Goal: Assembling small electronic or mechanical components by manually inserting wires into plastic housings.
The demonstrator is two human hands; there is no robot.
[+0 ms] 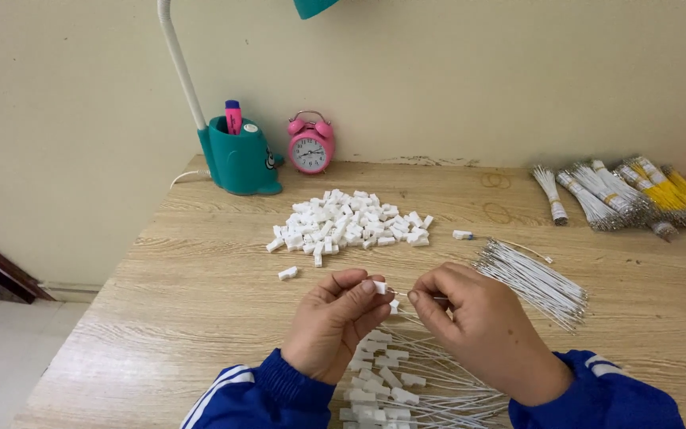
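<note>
Mid-assembly: left hand [333, 322] pinching a white plug [379, 287], right hand [478, 326] pinching a thin wire [426, 297]. Next, probably careful alignment; spare plugs [351, 224] at 12 o'clock.

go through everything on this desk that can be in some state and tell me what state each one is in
left hand: pinching a small white connector
right hand: pinching a thin white wire
connector pile: loose heap, one piece apart
finished wires: connectors fitted, piled near the sleeves
loose white wires: fanned, unbundled
wire bundles: tied, lying flat
alarm clock: upright
pen holder: holds a pink marker
</note>
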